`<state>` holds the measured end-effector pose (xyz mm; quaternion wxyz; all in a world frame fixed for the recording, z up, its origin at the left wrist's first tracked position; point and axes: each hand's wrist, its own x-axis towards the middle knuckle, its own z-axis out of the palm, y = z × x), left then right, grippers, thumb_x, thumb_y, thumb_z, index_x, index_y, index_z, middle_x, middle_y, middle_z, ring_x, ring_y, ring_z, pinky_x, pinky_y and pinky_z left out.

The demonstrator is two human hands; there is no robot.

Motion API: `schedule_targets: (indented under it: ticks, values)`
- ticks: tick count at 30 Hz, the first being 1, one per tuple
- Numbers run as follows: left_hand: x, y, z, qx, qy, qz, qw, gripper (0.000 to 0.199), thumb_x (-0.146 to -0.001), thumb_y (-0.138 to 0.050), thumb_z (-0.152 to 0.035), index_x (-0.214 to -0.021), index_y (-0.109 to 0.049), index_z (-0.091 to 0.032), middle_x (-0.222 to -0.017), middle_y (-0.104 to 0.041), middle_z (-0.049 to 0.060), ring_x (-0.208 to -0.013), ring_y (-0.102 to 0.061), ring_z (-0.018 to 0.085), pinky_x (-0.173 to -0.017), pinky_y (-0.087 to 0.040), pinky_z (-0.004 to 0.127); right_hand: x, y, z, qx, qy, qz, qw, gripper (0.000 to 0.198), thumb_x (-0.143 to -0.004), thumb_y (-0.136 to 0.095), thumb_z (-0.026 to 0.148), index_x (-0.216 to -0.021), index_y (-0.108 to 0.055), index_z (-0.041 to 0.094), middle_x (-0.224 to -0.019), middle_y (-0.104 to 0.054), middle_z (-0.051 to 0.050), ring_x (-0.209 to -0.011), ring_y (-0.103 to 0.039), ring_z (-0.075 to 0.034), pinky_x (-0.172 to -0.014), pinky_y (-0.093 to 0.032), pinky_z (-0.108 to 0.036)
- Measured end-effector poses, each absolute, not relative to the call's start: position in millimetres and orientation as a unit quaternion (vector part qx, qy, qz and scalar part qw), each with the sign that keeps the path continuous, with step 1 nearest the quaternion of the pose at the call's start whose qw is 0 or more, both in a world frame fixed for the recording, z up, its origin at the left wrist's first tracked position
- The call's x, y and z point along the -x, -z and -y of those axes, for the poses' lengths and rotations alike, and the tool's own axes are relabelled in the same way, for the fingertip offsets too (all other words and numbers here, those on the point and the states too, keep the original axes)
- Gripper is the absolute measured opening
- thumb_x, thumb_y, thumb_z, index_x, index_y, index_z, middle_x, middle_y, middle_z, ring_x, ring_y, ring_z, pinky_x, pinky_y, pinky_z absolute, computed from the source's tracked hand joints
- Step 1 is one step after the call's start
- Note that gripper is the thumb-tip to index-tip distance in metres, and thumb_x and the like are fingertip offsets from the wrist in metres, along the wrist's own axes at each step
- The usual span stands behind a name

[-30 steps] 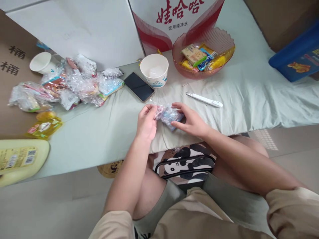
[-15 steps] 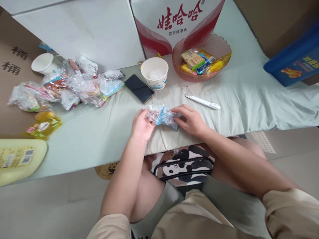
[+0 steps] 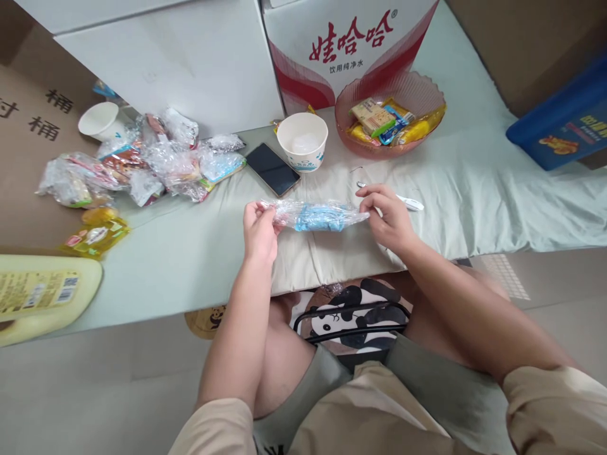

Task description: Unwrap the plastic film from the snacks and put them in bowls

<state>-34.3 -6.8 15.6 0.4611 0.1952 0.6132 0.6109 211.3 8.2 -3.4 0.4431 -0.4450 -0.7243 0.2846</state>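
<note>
A blue snack packet lies inside clear plastic wrap stretched between my hands above the cloth. My left hand is closed on the wrap's left end. At the other end, my right hand pinches the wrap between thumb and fingers. Just behind the right hand, a white utility knife rests on the cloth, partly hidden by the fingers. A phone and a paper cup with something clear inside stand beyond the packet.
A pink ribbed bowl holds several packaged snacks. On the left lies a heap of plastic-wrapped snacks beside another paper cup. White boxes line the back. A yellow jug and a blue container flank the table.
The wrap is now pulled out lengthwise, with the blue packet lying flat in it. My right hand has moved right and now covers part of the utility knife.
</note>
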Motion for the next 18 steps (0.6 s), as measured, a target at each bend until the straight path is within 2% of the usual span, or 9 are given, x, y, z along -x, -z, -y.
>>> schedule_targets:
  ticks: [2, 4, 7, 9, 11, 12, 15, 18]
  values:
    - [39.3, -14.0, 9.0, -0.235, -0.602, -0.622, 0.442, 0.028, -0.069, -0.063, -0.007, -0.087, -0.052, -0.024, -0.083, -0.062, -0.004, -0.061, -0.059, 0.010, -0.057, -0.045, 0.021, -217.4, 2.7, -10.8, 0.450, -0.372, 0.684, 0.436, 0.013, -0.081, -0.046, 0.016, -0.084, -0.056, 0.024, -0.090, -0.067, -0.005, -0.093, -0.065, -0.023, -0.089, -0.051, -0.044]
    - [43.0, -12.5, 12.3, -0.296, -0.580, -0.630, 0.424, 0.033, -0.069, -0.061, -0.005, -0.095, -0.057, -0.026, -0.080, -0.061, -0.004, -0.061, -0.058, 0.011, -0.059, -0.044, 0.022, -222.4, 2.1, -11.3, 0.458, -0.425, 0.672, 0.398, 0.022, -0.086, -0.043, 0.023, -0.101, -0.059, 0.023, -0.076, -0.062, -0.001, -0.080, -0.063, -0.022, -0.080, -0.051, -0.040]
    - [47.6, -12.2, 17.7, -0.435, -0.498, -0.633, 0.403, 0.035, -0.071, -0.066, -0.009, -0.102, -0.067, -0.026, -0.073, -0.055, -0.004, -0.063, -0.055, 0.013, -0.062, -0.042, 0.024, -226.0, 2.3, -7.6, 0.456, -0.376, 0.749, 0.297, 0.040, -0.087, -0.059, 0.039, -0.123, -0.062, 0.021, -0.070, -0.055, 0.001, -0.067, -0.055, -0.019, -0.070, -0.048, -0.036]
    - [50.7, -13.6, 20.6, -0.524, -0.421, -0.646, 0.363, 0.030, -0.071, -0.073, -0.013, -0.098, -0.073, -0.024, -0.072, -0.053, -0.003, -0.064, -0.053, 0.013, -0.066, -0.042, 0.025, -226.0, 3.8, -4.6, 0.445, -0.300, 0.801, 0.266, 0.035, -0.084, -0.067, 0.038, -0.115, -0.071, 0.022, -0.071, -0.055, 0.000, -0.066, -0.054, -0.018, -0.069, -0.048, -0.036]
    - [53.7, -15.6, 22.3, -0.575, -0.365, -0.664, 0.308, 0.019, -0.072, -0.075, -0.018, -0.091, -0.076, -0.022, -0.074, -0.055, -0.002, -0.067, -0.053, 0.014, -0.071, -0.044, 0.028, -225.6, 5.9, -3.4, 0.442, -0.220, 0.817, 0.300, 0.020, -0.089, -0.063, 0.033, -0.099, -0.077, 0.023, -0.077, -0.058, -0.004, -0.073, -0.057, -0.020, -0.073, -0.049, -0.038]
    - [55.0, -16.7, 22.8, -0.586, -0.357, -0.669, 0.285, 0.012, -0.075, -0.073, -0.020, -0.087, -0.076, -0.021, -0.076, -0.057, 0.000, -0.069, -0.054, 0.015, -0.074, -0.044, 0.029, -225.7, 6.5, -3.7, 0.444, -0.181, 0.814, 0.327, 0.019, -0.091, -0.061, 0.031, -0.093, -0.078, 0.023, -0.082, -0.061, -0.006, -0.079, -0.059, -0.021, -0.076, -0.050, -0.039]
    - [56.7, -20.4, 23.9, -0.584, -0.402, -0.653, 0.265, 0.009, -0.077, -0.070, -0.025, -0.078, -0.075, -0.018, -0.083, -0.063, 0.003, -0.078, -0.058, 0.016, -0.079, -0.046, 0.030, -227.7, 4.3, -5.7, 0.440, -0.091, 0.806, 0.387, 0.017, -0.093, -0.060, 0.028, -0.087, -0.076, 0.024, -0.101, -0.068, -0.009, -0.098, -0.063, -0.025, -0.087, -0.049, -0.043]
    - [54.7, -26.5, 26.0, -0.507, -0.490, -0.615, 0.354, 0.014, -0.072, -0.074, -0.031, -0.075, -0.072, -0.017, -0.086, -0.067, 0.004, -0.079, -0.060, 0.015, -0.075, -0.047, 0.028, -230.7, -3.7, -4.4, 0.418, -0.050, 0.820, 0.386, 0.014, -0.094, -0.058, 0.023, -0.088, -0.071, 0.024, -0.109, -0.072, -0.007, -0.113, -0.062, -0.027, -0.098, -0.044, -0.045]
